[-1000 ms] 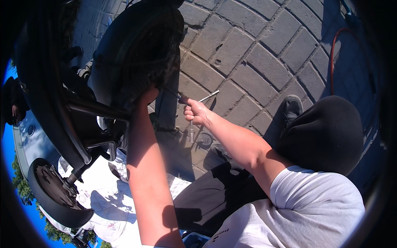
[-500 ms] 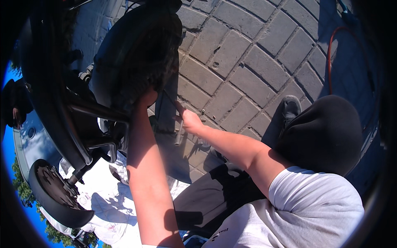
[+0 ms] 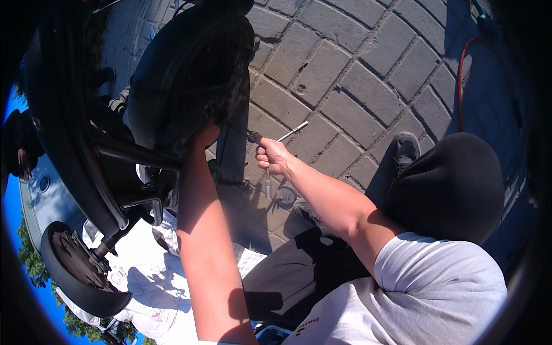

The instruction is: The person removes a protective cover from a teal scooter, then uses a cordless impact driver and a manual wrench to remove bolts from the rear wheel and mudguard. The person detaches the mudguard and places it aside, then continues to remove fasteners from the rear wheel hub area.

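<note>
My right hand (image 3: pixel 274 157) is closed around a three-way socket wrench (image 3: pixel 294 131). One bright metal arm of the wrench sticks out past my thumb, another hangs below the fist, and a darker shaft points left toward the wheel. My left hand (image 3: pixel 207 134) reaches into deep shadow against the lower side of a black wheel (image 3: pixel 164 75); its fingers are hidden, so what they touch cannot be made out. Whether the shaft's tip meets a fastener is lost in the dark.
A black tubular frame (image 3: pixel 86 149) and a round black part (image 3: pixel 80 273) stand at the left. My bent knee (image 3: pixel 445 187) and a dark shoe (image 3: pixel 404 150) are on the right. Paving bricks (image 3: pixel 362 109) lie beneath; a red hose (image 3: pixel 460 86) curves at the far right. Another person's hand (image 3: pixel 23 161) shows far left.
My right hand has turned the wrench, so one metal arm now sticks out to the upper right. The hand has shifted slightly right and up. My left hand stays at the wheel.
</note>
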`<state>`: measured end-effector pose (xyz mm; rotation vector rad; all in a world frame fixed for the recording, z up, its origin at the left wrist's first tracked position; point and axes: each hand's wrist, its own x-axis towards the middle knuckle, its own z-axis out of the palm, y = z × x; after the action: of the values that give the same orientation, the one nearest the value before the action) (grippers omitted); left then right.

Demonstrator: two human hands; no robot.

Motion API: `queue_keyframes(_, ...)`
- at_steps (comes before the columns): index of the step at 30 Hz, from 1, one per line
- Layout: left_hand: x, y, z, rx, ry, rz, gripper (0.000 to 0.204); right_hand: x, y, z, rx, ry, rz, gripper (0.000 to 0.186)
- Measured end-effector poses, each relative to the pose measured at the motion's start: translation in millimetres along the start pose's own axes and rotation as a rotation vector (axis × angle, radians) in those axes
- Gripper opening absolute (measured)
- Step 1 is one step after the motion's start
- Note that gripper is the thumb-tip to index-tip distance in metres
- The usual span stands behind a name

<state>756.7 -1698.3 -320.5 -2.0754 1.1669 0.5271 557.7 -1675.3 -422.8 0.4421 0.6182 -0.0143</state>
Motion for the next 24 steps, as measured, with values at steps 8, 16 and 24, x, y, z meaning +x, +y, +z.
queue_keyframes(8,1,2,-2,-0.122,-0.094,-0.074,0.049,-5,17,-3,-1.93,0.191,-0.868,0.064)
queue_keyframes(16,-4,8,-12,-0.053,-0.06,-0.015,0.049,18,70,-5,-0.957,0.007,-0.774,0.056)
queue_keyframes(24,4,-2,4,-0.036,-0.031,0.01,0.05,5,37,1,0.513,-0.209,0.212,0.036)
